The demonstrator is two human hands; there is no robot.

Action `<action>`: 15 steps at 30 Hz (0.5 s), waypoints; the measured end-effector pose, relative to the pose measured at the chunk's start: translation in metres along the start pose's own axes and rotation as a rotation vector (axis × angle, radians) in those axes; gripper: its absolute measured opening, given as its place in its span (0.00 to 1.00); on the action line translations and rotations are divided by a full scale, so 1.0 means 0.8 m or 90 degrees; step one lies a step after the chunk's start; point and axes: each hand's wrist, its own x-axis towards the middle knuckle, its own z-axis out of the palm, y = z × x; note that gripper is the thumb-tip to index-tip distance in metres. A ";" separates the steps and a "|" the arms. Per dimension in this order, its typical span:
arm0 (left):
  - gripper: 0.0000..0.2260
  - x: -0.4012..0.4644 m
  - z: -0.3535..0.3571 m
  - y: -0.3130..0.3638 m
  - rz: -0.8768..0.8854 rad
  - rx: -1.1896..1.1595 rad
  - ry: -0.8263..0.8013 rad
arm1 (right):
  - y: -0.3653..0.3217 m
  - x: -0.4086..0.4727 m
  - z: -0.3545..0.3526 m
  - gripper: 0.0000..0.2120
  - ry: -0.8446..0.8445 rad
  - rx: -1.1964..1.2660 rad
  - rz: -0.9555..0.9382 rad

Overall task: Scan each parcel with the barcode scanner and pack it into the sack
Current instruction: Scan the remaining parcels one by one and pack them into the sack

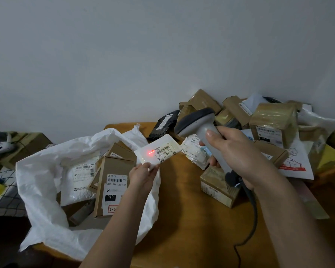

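Observation:
My left hand [142,176] pinches the near edge of a small flat white parcel [157,149] and holds it above the table, label up. A red scanner light falls on the label, left of the barcode. My right hand [238,151] grips the handle of the grey barcode scanner [198,122], whose dark head points down-left at the parcel. The white sack [41,171] lies open on the left part of the table, with several parcels inside, among them a brown box [114,182] and a white bag parcel [79,180].
A heap of brown boxes and bags [275,120] fills the table's back right corner against the wall. A small taped box [217,186] stands under the scanner. The scanner's black cable [253,215] trails toward me. The orange-brown table [191,219] runs between sack and heap.

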 end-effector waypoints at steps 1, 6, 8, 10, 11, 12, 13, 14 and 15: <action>0.15 0.000 -0.001 0.000 0.000 -0.003 0.003 | -0.004 -0.002 -0.002 0.13 -0.001 -0.006 -0.005; 0.18 0.002 -0.003 0.001 -0.003 0.000 0.019 | -0.018 -0.011 -0.007 0.13 -0.014 -0.047 -0.026; 0.19 0.004 -0.003 0.001 0.000 0.002 0.029 | -0.021 -0.015 -0.007 0.12 -0.022 -0.059 -0.030; 0.19 0.005 -0.004 0.002 0.003 0.000 0.037 | -0.024 -0.017 -0.006 0.12 -0.026 -0.060 -0.032; 0.19 0.005 -0.005 0.002 0.003 -0.001 0.039 | -0.025 -0.018 -0.005 0.12 -0.026 -0.058 -0.034; 0.18 0.006 -0.006 0.002 0.002 -0.001 0.043 | -0.026 -0.018 -0.004 0.12 -0.026 -0.057 -0.037; 0.18 0.006 -0.008 0.003 0.001 -0.002 0.047 | -0.027 -0.018 -0.003 0.12 -0.026 -0.056 -0.039; 0.18 0.006 -0.010 0.004 0.001 -0.003 0.050 | -0.027 -0.017 -0.001 0.12 -0.027 -0.057 -0.041; 0.18 0.005 -0.012 0.006 0.000 -0.008 0.054 | -0.028 -0.017 0.000 0.12 -0.027 -0.058 -0.043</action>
